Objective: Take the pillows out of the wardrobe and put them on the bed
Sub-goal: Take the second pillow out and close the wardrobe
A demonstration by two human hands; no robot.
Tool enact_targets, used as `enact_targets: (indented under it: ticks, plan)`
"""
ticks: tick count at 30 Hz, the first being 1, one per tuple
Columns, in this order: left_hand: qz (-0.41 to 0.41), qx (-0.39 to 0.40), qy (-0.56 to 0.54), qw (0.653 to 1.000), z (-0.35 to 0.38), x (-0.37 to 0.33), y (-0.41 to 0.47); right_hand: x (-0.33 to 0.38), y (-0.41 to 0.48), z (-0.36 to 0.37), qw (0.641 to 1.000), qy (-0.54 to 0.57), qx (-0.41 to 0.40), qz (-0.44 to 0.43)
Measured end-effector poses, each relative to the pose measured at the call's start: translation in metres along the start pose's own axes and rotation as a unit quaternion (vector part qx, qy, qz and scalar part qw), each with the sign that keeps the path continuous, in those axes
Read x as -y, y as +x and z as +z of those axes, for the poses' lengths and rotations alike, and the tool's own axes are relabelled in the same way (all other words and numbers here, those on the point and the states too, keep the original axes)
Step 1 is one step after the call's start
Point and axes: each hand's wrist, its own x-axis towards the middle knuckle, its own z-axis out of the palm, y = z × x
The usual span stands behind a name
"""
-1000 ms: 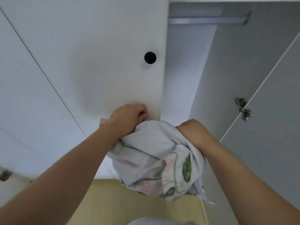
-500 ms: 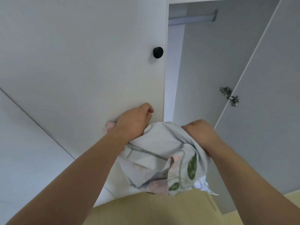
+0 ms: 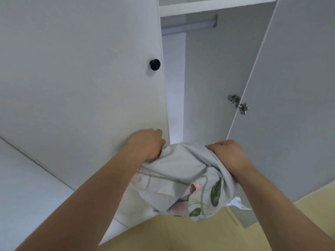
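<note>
My left hand (image 3: 145, 144) and right hand (image 3: 228, 153) are each clenched on the floral pillow (image 3: 183, 180), held before the open wardrobe (image 3: 208, 73). It looks light, soft and saggy, so I grip bunched fabric at both upper corners.

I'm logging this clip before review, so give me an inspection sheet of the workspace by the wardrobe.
Surface: pale wood floor below the wardrobe; no bed in view.
Job's things: one floral pillow, bunched, held in front of the wardrobe opening.
Clutter: nothing seen.
Hands: left hand and right hand each closed on the pillow's top edge.
Cables: nothing seen.
Surroundings: left door with black knob shut; right door swung open, hinge exposed; bare rail under a shelf inside.
</note>
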Motion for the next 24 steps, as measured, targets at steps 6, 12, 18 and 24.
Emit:
enact_targets:
  ticks: [6,12,18,24]
  plan:
    - [0.132,0.069,0.177,0.973,-0.039,-0.096,-0.015,-0.055,-0.026,-0.059,0.999,-0.002,-0.053,0.005]
    - [0.427,-0.100,0.101,0.893,-0.075,-0.250,-0.008,-0.108,-0.068,-0.126,0.983,-0.079,-0.162,0.014]
    - [0.588,-0.269,0.188,0.739,-0.081,-0.380,0.017,-0.155,-0.117,-0.174,0.965,0.047,-0.235,0.109]
    - [0.505,-0.334,0.378,0.701,-0.112,-0.456,0.036,-0.180,-0.151,-0.211,0.919,0.194,-0.311,0.148]
